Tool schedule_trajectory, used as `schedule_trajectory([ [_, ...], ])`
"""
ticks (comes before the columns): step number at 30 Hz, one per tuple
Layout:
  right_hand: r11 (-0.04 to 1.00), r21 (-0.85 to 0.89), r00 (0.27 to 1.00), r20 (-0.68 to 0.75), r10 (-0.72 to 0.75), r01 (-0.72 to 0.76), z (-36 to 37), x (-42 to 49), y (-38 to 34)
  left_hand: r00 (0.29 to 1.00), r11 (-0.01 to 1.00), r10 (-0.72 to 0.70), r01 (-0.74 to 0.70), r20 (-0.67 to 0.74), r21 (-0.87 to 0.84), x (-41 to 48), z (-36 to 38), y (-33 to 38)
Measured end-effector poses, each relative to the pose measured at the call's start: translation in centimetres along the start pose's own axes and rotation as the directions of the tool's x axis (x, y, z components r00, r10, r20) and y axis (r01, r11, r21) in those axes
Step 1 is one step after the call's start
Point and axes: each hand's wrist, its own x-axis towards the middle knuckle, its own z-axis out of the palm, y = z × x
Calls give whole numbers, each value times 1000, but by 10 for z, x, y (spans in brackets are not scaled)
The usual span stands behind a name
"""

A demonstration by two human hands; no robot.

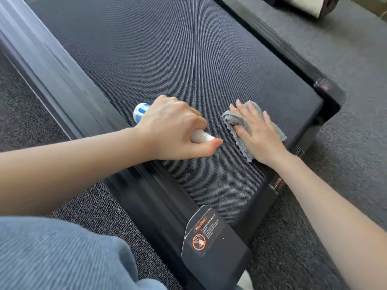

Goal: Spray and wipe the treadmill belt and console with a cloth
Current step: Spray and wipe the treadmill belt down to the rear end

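1. Grey cloth (234, 120), bunched at one edge, lies on the black treadmill belt (167, 49) near its end. The right hand (258, 132) presses on it, fingers straight and spread.
2. The left hand (171, 126) curls its fingers round a spray bottle (142, 113) (white, with blue stripes at one end), over the belt just left of the cloth.
3. The bottle's long axis runs diagonally, nearly level with the belt. Its striped end points toward the side rail (62, 80), its plain white end toward the cloth.
4. A warning sticker (206, 233) sits on the corner cover, with carpet (345, 59) around the machine.
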Motion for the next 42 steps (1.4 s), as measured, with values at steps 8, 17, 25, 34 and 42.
schedule_trajectory([
  [8, 1000, -10, 1000, -4, -5, 5, 0, 0, -1, 997, 998, -56, 56, -55, 2, 22, 3, 4],
  [17, 983, -24, 979, 99, -179, 182, 8, 16, -62, 988, 989, -139, 142, -65, 32, 18, -17, -24],
  [25, 844, -95, 838, 215, -501, 529, 7, -70, -66, 975, 972, -217, 220, -36, 83, 12, -23, -40],
  [34, 991, 15, 989, 70, -133, 132, 5, -11, -47, 973, 969, -232, 232, -16, 81, 12, -22, -41],
  [42, 844, -60, 836, 192, -513, 532, 19, -37, -105, 974, 971, -226, 227, -28, 80, 18, -26, -44],
])
